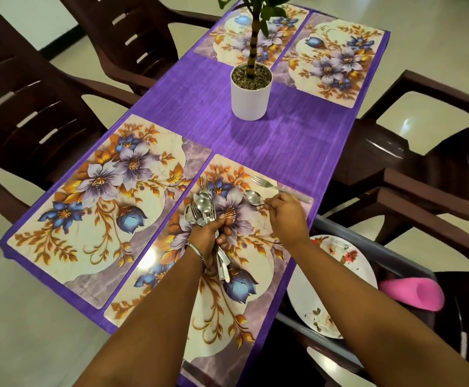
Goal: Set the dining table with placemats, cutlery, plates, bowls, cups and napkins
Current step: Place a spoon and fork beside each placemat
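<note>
Now: left hand grips cutlery bundle, heads pointing away | right hand pinches spoon, bowl leftward

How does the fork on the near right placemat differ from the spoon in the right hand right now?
The fork lies flat on the placemat with nothing touching it; the spoon is pinched by its handle in the right hand. The fork shows its full length, tines pointing left; only the spoon's bowl shows, the handle hidden by the grip. Both are shiny steel, with heads pointing the same way.
</note>
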